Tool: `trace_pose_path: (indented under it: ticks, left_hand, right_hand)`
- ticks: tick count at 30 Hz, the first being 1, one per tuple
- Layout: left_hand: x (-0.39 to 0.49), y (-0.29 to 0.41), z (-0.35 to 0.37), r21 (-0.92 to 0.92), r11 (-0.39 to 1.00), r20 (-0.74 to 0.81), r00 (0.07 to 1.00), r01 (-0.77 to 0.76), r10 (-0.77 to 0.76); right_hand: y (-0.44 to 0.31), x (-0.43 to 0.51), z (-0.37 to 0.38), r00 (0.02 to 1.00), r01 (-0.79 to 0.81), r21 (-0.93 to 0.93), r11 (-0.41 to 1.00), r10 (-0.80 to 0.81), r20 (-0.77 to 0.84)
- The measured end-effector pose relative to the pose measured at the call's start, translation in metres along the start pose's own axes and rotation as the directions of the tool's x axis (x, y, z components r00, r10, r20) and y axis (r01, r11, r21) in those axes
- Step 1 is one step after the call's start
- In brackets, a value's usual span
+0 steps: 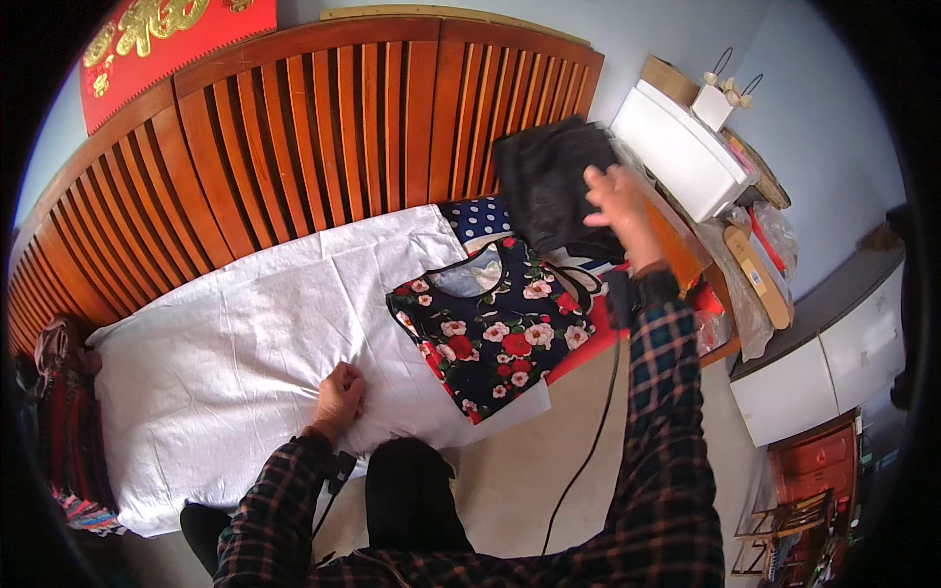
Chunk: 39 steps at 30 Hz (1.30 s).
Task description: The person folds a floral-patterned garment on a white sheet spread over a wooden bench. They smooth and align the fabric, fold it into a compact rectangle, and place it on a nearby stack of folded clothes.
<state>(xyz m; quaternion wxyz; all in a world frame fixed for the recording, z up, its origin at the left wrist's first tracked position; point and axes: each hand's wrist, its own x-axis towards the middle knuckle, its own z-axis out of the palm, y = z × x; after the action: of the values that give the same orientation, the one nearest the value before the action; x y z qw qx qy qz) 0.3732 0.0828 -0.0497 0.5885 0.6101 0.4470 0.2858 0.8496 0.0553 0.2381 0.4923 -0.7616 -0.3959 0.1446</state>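
Observation:
My left hand (pixel 340 395) is curled into a fist on the white cloth (pixel 220 382), and creases run out from around it. My right hand (pixel 620 206) reaches to the far right with its fingers apart, over or against the folded black garment (pixel 559 191); motion blur hides whether it touches. That garment lies against the wooden slatted backrest (pixel 419 117). Between my hands a dark sleeveless top with red and white flowers (pixel 507 338) is spread partly over the white cloth, its neckline towards the backrest. Blue polka-dot fabric (pixel 481 217) shows beside the black garment.
A white box (pixel 680 151) bears a cardboard carton (pixel 669 81) on the right. Plastic bags and a cardboard strip (pixel 757 279) lie below it. Striped textiles (pixel 77 434) hang at the left end. Black cables run from both wrists. A white cabinet (pixel 786 397) stands farther right.

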Motion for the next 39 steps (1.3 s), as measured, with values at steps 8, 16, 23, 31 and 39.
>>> trace_pose_path:
  ticks: [8,16,23,31,39]
  left_hand:
    - [-0.002,-0.003,0.0,-0.027,0.998,0.011,0.998,0.059,-0.059]
    - [0.005,-0.006,0.004,-0.061,0.998,0.004,0.999,0.033,-0.033]
    - [0.008,-0.013,0.0,-0.015,0.999,-0.003,0.999,0.037,-0.037]
    - [0.004,-0.005,0.0,-0.015,0.998,-0.011,0.999,0.053,-0.054]
    - [0.004,0.002,-0.003,0.005,0.999,-0.004,0.999,0.049,-0.049]
  right_hand:
    - [0.137,-0.113,0.03,0.994,-0.037,-0.156,0.987,0.052,0.095]
    - [0.199,-0.168,0.014,0.992,-0.088,-0.659,0.747,0.003,-0.13]
    - [0.2,-0.138,0.029,0.995,-0.063,-0.76,0.647,-0.019,-0.099]
    - [0.201,-0.105,0.041,0.957,-0.227,-0.737,0.637,0.285,-0.048]
    - [0.182,-0.097,0.044,0.951,-0.155,-0.813,0.562,0.306,0.03]
